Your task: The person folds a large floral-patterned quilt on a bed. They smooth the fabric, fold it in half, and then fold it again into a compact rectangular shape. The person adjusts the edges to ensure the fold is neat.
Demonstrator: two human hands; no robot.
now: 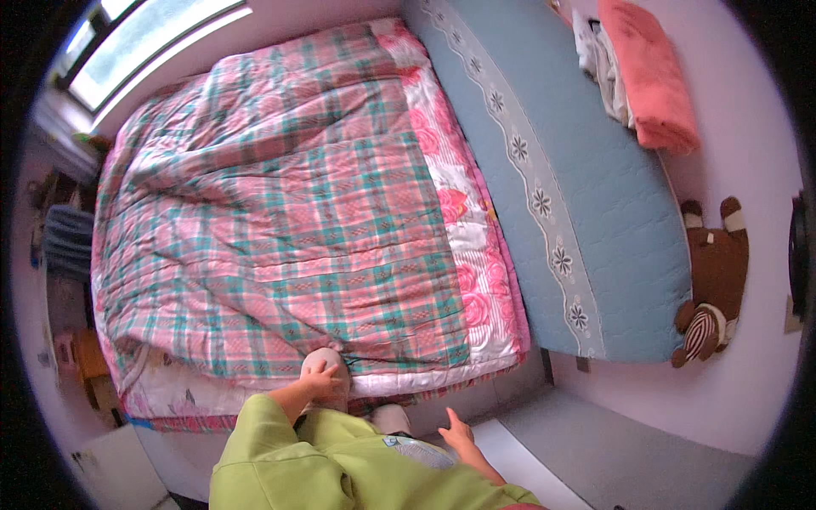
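My left hand (322, 377) rests on my raised left knee (328, 366), fingers spread and holding nothing. That knee presses against the near edge of a pink and green plaid quilt (306, 217), which lies wrinkled across the bed. Under the quilt, a rose-patterned pink and white bedding layer (475, 280) shows along the right side. A white, flower-printed bedding layer (172, 389) is exposed at the near left corner. My right hand (458, 435) hangs in the air beside my body, off the bed's near edge, its fingers apart and nothing in it.
Right of the bed stands a blue quilted mattress-like panel (612, 242) with a flower-patterned band. A folded coral blanket (663, 83) and white cloth (599, 70) lie on its far edge. A brown plush bear (717, 268) is by the wall. A window (153, 44) is at far left.
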